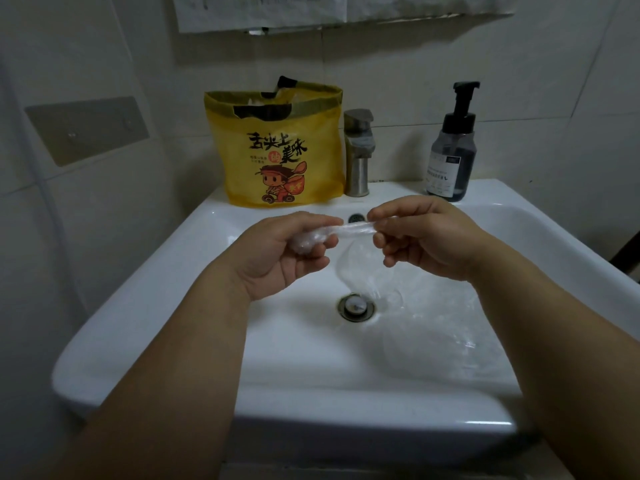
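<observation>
Above the white sink [145, 306], the left hand [277, 251] grips the bunched end of a clear plastic bag [349, 228] and the right hand [422, 237] pinches its twisted strand. The 2 probably must next tease it open gently. A yellow bag [280, 150], tap [358, 154] and soap bottle [450, 154] stand before tiled walls.

We cannot see all of the clear plastic film [349, 230]: its bunched end sits partly inside the left hand [287, 251] grip. At twelve o'clock the frame edge cuts the paper sheets [259, 12]. At two o'clock the pump bottle [450, 157] label is too small to read.
</observation>
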The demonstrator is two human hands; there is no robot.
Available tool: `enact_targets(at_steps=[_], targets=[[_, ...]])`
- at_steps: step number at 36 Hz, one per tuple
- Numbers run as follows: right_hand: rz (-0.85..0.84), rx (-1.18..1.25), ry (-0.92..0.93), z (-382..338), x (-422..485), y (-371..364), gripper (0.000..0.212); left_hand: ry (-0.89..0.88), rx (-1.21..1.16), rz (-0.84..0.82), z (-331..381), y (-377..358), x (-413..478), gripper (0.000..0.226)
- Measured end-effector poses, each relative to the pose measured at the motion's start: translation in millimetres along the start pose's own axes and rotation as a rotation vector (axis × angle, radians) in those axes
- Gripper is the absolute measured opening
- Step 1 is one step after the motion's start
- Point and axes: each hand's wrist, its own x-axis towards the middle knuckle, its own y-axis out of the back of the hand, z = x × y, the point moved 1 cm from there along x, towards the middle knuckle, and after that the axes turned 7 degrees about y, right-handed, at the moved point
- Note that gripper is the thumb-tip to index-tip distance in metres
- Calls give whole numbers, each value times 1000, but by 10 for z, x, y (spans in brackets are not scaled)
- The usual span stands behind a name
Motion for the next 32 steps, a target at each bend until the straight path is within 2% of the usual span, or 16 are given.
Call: enact_targets(at_steps=[3,5,9,12,17,19,21,26,32], targets=[[0,19,-4,7,2,4,28,-18,56,24,-18,9,17,16],[9,3,-7,7,6,9,24,-36,98,52,-26,13,12,10],[-10,-18,-15,-4,6,-7,12,-48,156,81,-32,38,16,16],[18,-137,-27,15,6,-1,12,-36,240,99,-57,39,46,20],[54,-291,-88,75,16,32,21,-76,313,211,-67,77,78,8],[40,-411,-107,89,14,37,14,-107,328,245,-70,87,87,7],[33,-476,-110,97,9,16,7,-143,309,269,-61,83,89,7],[109,-388,-40,87,34,-49,13,-253,118,291,-23,66,99,8],[131,-448,19,111,50,-55,13,-303,179,322,-52,91,124,11]])
